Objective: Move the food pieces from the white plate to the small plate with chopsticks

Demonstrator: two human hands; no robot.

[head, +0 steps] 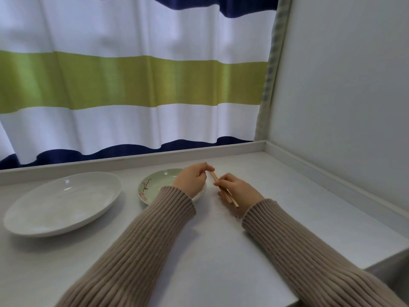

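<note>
Both hands pinch the chopsticks (pixel 223 189) at 3 o'clock of the small plate (pixel 155 185), right hand (pixel 238 189) mid-shaft, left hand (pixel 193 178) at tips; white plate (pixel 62 202) (no food visible) at 9; misaligned sticks risk slipping.

My white plate (pixel 62 204): glossy ceramic. Small plate (pixel 155 185): glazed. Chopsticks (pixel 224 191): pale wood. My sleeves (pixel 309 258): ribbed knit. Desk (pixel 221 251): matt, smooth.
</note>
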